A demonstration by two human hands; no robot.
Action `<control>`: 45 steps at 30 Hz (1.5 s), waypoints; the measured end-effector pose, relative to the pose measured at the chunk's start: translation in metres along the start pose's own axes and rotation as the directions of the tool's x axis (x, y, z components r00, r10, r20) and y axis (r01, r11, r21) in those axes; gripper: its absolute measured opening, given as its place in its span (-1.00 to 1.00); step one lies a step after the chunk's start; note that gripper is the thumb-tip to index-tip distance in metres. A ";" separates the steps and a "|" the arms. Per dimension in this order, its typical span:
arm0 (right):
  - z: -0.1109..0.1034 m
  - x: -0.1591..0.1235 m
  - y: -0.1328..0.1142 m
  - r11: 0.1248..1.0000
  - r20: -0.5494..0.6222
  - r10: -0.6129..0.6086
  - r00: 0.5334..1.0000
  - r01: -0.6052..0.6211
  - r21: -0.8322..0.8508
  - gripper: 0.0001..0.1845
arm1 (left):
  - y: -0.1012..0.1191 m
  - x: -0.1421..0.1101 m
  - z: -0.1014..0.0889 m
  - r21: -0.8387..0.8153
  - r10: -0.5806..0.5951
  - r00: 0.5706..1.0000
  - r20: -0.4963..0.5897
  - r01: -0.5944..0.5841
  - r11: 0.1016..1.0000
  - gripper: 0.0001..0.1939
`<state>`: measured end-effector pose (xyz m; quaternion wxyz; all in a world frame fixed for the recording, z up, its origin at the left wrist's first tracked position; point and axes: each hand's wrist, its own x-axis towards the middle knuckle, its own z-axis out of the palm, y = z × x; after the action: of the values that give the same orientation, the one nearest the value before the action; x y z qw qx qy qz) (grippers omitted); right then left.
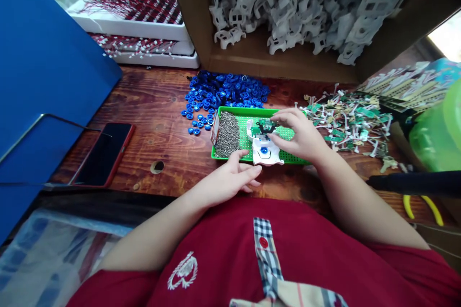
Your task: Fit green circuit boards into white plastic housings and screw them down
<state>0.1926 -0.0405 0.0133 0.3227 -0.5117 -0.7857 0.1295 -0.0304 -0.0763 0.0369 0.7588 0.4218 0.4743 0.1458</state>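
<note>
A white plastic housing [267,155] with a round blue piece in it lies over the near rim of a green perforated tray [288,154]. My left hand [234,175] is at the housing's lower left corner, fingers apart, with one fingertip against or just beside its edge. Above the housing, the thumb and fingers of my right hand [297,135] close on a small green circuit board [261,128] with a black part on it. Another white part shows beside the board. Small metal screws [228,135] fill the tray's left end.
Behind the tray is a heap of blue pieces [226,90]. Wired circuit boards [345,122] lie to the right. A cardboard box [230,64] of white housings stands at the back. A phone [103,153] lies left; yellow-handled pliers [432,210] lie right.
</note>
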 end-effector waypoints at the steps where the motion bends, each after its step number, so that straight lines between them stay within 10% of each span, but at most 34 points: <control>1: -0.002 -0.002 -0.001 0.999 0.022 0.008 1.000 -0.009 0.041 -0.64 | 0.001 0.004 0.002 -0.032 -0.013 1.000 0.001 0.013 0.999 -0.23; 12: -0.019 -0.022 -0.021 0.998 0.246 -0.040 0.969 0.029 0.050 -0.64 | 0.010 0.024 0.008 -0.270 -0.059 0.987 0.152 0.099 0.958 -0.59; 22: -0.032 -0.030 -0.061 0.972 0.166 -0.189 0.968 0.208 -0.105 -0.63 | 0.003 0.008 0.015 -0.360 0.215 0.975 0.065 -0.178 0.916 -0.39; 29: -0.034 -0.030 -0.064 0.975 -0.062 -0.203 0.977 0.195 -0.109 -0.59 | -0.001 0.002 0.015 -0.229 0.224 0.971 0.083 -0.200 0.953 -0.45; 35: -0.036 -0.026 -0.061 0.969 -0.431 -0.222 0.874 0.147 -0.200 -0.46 | 0.000 0.000 0.016 -0.236 0.207 0.975 0.078 -0.184 0.954 -0.39; 45: -0.031 -0.030 -0.059 0.973 -0.028 -0.223 0.975 0.220 -0.076 -0.57 | -0.006 0.003 0.014 -0.230 0.360 0.920 0.155 -0.321 0.919 -0.37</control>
<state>0.1780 -0.0976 0.0576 0.3305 -0.4345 -0.8360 0.0552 -0.0182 -0.0854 0.0336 0.8027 0.4319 0.3001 0.2813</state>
